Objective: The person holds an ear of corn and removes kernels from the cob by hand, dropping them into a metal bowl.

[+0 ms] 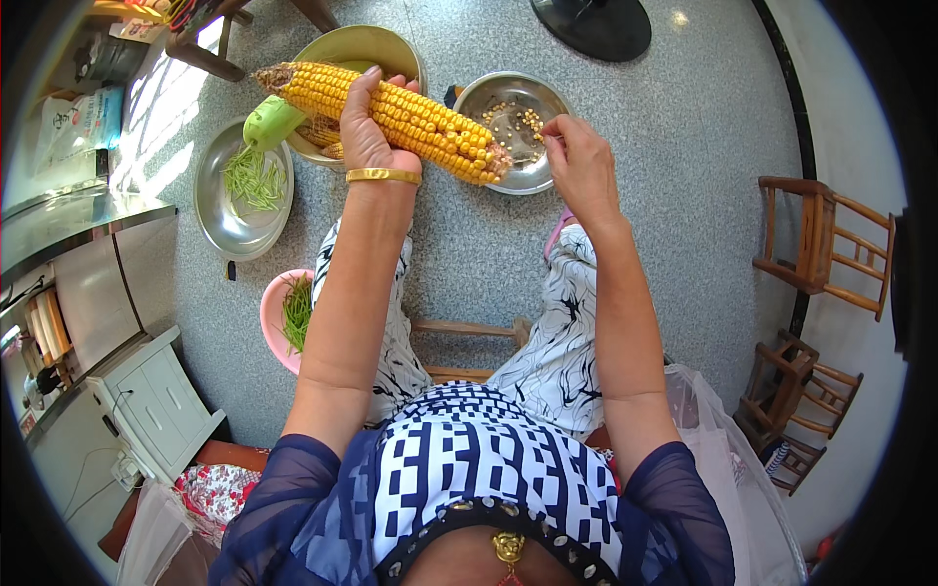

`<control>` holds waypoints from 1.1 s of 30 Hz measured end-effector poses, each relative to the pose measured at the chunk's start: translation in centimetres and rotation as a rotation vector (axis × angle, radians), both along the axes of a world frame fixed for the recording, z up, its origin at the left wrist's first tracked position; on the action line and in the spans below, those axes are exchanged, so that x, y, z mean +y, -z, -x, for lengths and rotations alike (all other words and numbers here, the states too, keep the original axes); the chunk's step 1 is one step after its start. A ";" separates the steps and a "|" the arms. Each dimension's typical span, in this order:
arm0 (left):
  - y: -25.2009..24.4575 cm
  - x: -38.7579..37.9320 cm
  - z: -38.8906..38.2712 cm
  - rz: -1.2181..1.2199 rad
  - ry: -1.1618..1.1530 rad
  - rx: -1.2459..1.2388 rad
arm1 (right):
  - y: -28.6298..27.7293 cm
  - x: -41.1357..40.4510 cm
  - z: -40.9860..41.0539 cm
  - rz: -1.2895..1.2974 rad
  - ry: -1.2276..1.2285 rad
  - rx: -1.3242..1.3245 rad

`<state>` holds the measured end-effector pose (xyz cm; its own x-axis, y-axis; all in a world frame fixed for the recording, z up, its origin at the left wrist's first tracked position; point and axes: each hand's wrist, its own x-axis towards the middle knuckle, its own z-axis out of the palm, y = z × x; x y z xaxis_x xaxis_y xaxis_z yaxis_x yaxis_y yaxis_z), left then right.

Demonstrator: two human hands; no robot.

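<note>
My left hand point(366, 130) grips a large ear of yellow corn point(432, 128), its bare base tilted down to the right. A few kernels are gone near that end. My right hand point(579, 165) is raised by the right rim of a steel bowl point(538, 183), thumb and forefinger pinched together; whether a kernel is between them cannot be told. Loose kernels point(531, 121) lie in the bowl. Behind my left hand stands a beige bucket point(359, 38) with more corn point(320, 132) and a pale green gourd point(271, 123) jutting over its rim.
A steel basin point(256, 238) with cut green strips stands to the left. Nearer me is a pink basin point(274, 315) with green vegetables. A black round base point(597, 29) is ahead, wooden chairs point(806, 234) are at the right, and a white cabinet point(157, 403) is at the left.
</note>
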<state>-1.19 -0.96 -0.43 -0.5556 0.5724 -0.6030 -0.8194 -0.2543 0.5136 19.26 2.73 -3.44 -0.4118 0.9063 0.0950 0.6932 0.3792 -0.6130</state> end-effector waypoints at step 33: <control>0.3 0.1 -0.3 0.026 -0.007 0.006 | -0.5 -3.9 4.5 0.193 0.128 0.436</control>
